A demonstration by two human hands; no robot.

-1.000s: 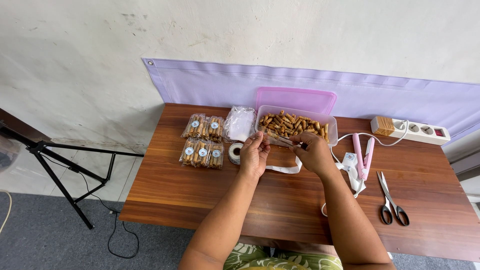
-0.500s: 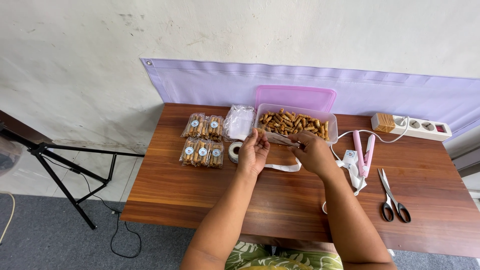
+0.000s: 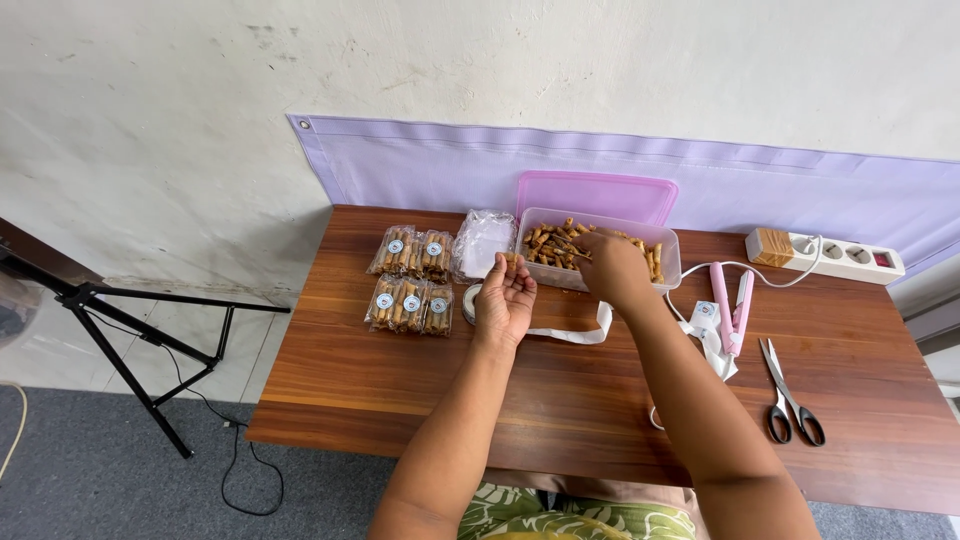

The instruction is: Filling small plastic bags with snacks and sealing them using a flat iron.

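Reaching into the clear plastic tub (image 3: 665, 262), the right hand (image 3: 612, 268) now has its fingertips down among the brown snack sticks (image 3: 552, 244); whether its grip is closed on any cannot be told. A second ago it hovered lower, close beside the left hand (image 3: 505, 298) over the white ribbon (image 3: 575, 334). The left hand has turned palm up, fingers loosely curled round a few sticks at its fingertips, just beside the tub's near corner. Sealed snack packets (image 3: 410, 280) lie to the left on the tabletop (image 3: 560, 410), a pink sealer (image 3: 730, 300) and scissors (image 3: 790, 395) to the right, all unmoved.
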